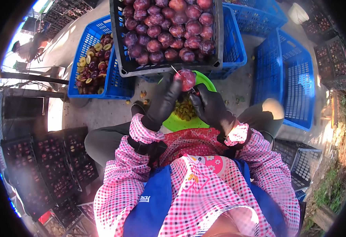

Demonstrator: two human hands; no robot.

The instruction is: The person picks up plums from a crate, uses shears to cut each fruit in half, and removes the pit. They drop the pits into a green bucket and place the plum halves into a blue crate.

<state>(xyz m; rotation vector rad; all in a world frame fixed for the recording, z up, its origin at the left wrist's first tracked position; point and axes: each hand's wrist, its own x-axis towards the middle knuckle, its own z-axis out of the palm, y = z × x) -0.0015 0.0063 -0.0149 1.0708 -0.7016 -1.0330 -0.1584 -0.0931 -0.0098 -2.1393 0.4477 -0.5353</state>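
Note:
Both my hands wear dark gloves. My left hand (164, 100) is closed around a red-purple plum (186, 80), held just in front of the crate of plums. My right hand (211, 106) is closed on a small knife (193, 90), mostly hidden by the fingers and the plum. A thin pale sliver, which looks like the blade's tip, sticks out at the plum's upper left. Below my hands sits a bright green basin (176, 125) holding yellowish-brown plum pits and scraps (185, 110).
A black crate (219, 35) full of whole plums (165, 38) rests on a blue crate (236, 49). At left, another blue crate (73, 79) holds cut plum halves (96, 65). More blue crates (297, 79) stand right; black crates (48, 162) with fruit are stacked at lower left.

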